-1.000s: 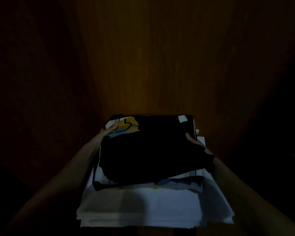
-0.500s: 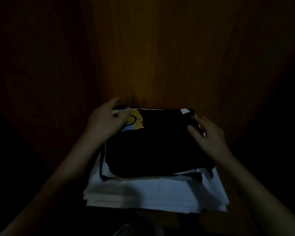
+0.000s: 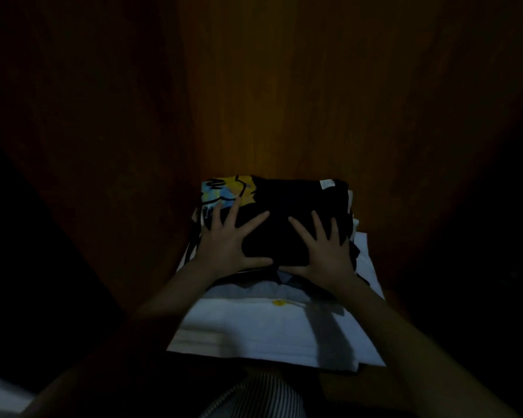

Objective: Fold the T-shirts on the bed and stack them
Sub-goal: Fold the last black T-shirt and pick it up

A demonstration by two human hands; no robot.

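A stack of folded T-shirts sits on a dark wooden surface (image 3: 284,122) in dim light. On top lies a folded black T-shirt (image 3: 287,200) with a yellow and blue print at its far left corner and a small white label at its far right. Under it are folded white T-shirts (image 3: 254,324). My left hand (image 3: 227,242) lies flat on the black shirt's left part, fingers spread. My right hand (image 3: 323,251) presses flat on its right part, fingers spread too. Both thumbs point toward each other at the shirt's near edge.
Wooden panels (image 3: 88,116) rise on the left and behind the stack, very dark. Striped fabric (image 3: 254,396) shows at the bottom middle below the stack. A pale patch (image 3: 0,396) lies at the bottom left corner.
My hands moved from the black shirt's far corners onto its top and now lie flat with spread fingers. The camera has come closer to the stack.
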